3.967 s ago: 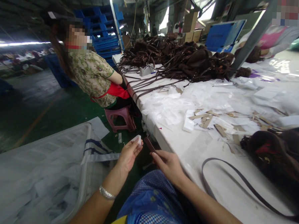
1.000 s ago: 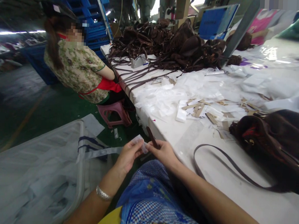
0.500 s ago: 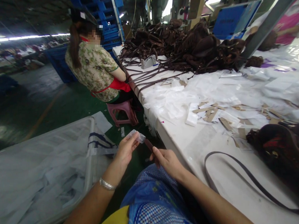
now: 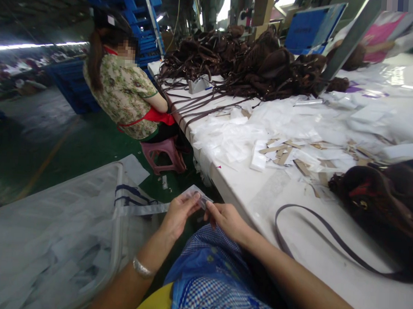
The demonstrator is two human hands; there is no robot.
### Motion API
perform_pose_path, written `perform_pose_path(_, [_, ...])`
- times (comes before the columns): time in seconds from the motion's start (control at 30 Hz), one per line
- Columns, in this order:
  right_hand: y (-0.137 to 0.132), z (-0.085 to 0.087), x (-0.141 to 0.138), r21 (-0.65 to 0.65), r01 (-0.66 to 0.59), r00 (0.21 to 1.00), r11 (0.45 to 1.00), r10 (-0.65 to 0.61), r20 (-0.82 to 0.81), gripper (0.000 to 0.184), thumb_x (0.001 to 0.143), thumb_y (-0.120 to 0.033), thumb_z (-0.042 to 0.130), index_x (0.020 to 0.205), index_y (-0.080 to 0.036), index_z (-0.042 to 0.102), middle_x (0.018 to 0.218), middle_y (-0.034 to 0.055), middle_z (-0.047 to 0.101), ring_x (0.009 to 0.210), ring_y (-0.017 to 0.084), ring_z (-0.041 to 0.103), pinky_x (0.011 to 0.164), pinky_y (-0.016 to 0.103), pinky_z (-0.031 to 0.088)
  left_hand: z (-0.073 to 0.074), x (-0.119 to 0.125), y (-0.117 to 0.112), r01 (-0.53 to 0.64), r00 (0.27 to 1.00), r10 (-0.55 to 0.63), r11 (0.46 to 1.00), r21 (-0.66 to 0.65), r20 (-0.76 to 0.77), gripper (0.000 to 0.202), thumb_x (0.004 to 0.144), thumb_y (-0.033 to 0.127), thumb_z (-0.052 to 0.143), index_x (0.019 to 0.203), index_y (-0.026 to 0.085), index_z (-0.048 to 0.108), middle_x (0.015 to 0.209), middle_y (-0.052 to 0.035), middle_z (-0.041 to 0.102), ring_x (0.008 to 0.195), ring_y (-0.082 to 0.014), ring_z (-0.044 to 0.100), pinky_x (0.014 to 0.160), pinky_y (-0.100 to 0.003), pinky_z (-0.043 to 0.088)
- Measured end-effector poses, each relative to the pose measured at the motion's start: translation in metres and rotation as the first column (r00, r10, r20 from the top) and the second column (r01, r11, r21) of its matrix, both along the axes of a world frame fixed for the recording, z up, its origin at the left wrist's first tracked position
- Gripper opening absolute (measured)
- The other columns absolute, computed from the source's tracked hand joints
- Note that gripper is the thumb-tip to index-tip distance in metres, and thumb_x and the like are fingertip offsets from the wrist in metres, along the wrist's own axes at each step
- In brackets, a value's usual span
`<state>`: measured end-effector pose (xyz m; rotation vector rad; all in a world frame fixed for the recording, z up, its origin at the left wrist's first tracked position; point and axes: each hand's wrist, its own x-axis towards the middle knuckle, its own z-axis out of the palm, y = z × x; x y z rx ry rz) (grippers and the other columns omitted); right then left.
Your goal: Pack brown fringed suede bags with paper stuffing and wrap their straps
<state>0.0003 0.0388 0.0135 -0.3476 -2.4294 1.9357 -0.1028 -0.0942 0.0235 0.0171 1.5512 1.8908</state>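
Observation:
In front of my lap, my left hand (image 4: 178,214) pinches a small clear plastic sleeve (image 4: 192,189) between thumb and fingers. My right hand (image 4: 228,221) is closed on a brown strap, whose end reaches into the plastic; little of it shows between the fingers. Both hands nearly meet, just left of the table edge. To the right, a dark brown bag (image 4: 380,205) lies on the white table (image 4: 256,196), and its long strap (image 4: 327,225) loops across the surface toward me.
A large pile of brown bags (image 4: 267,61) covers the table's far end. Thin plastic wrappers (image 4: 235,137) and cardboard strips (image 4: 283,151) lie nearer. A translucent bin (image 4: 118,223) of plastic scraps stands at left. A co-worker (image 4: 123,85) sits on a pink stool (image 4: 161,154).
My left hand has brought the plastic sleeve right and down over the strap end, closing the gap to my right hand. The view has shifted slightly to the right.

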Motion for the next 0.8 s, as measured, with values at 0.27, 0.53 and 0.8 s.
perform_pose_path(0.27, [-0.007, 0.021, 0.017, -0.016, -0.087, 0.995, 0.996, 0.088, 0.041, 0.030, 0.089, -0.024, 0.056, 0.118, -0.017, 0.060, 0.083, 0.0024, 0.071, 0.064, 0.015, 0.065, 0.060, 0.024, 0.049, 0.015, -0.040, -0.025, -0.221, 0.971, 0.226, 0.973, 0.067, -0.081, 0.033, 0.059, 0.026, 0.090, 0.084, 0.015, 0.073, 0.081, -0.0001, 0.076, 0.070, -0.0082, 0.070, 0.068, -0.015, 0.054])
perform_pose_path(0.53, [0.010, 0.071, 0.032, 0.376, -0.185, 0.979, 0.908, 0.138, 0.149, 0.025, 0.094, -0.029, 0.049, 0.087, -0.022, 0.072, 0.064, 0.0006, 0.067, 0.051, 0.013, 0.056, 0.054, 0.024, 0.039, 0.023, -0.069, -0.063, -0.262, 0.965, 0.245, 0.925, 0.276, 0.093, 0.021, 0.071, 0.016, 0.083, 0.088, 0.016, 0.071, 0.089, -0.0009, 0.077, 0.080, -0.0115, 0.073, 0.074, -0.021, 0.058])
perform_pose_path(0.8, [-0.019, 0.132, -0.024, 0.405, -0.336, 0.941, 0.850, 0.291, 0.171, 0.043, 0.086, -0.018, 0.055, 0.128, -0.022, 0.062, 0.072, -0.0001, 0.074, 0.052, 0.011, 0.059, 0.052, 0.021, 0.040, 0.029, -0.015, -0.048, 0.045, 0.993, -0.082, 0.925, 0.377, 0.083, 0.030, 0.064, 0.024, 0.088, 0.089, 0.015, 0.074, 0.090, -0.0028, 0.076, 0.084, -0.0146, 0.072, 0.078, -0.024, 0.059])
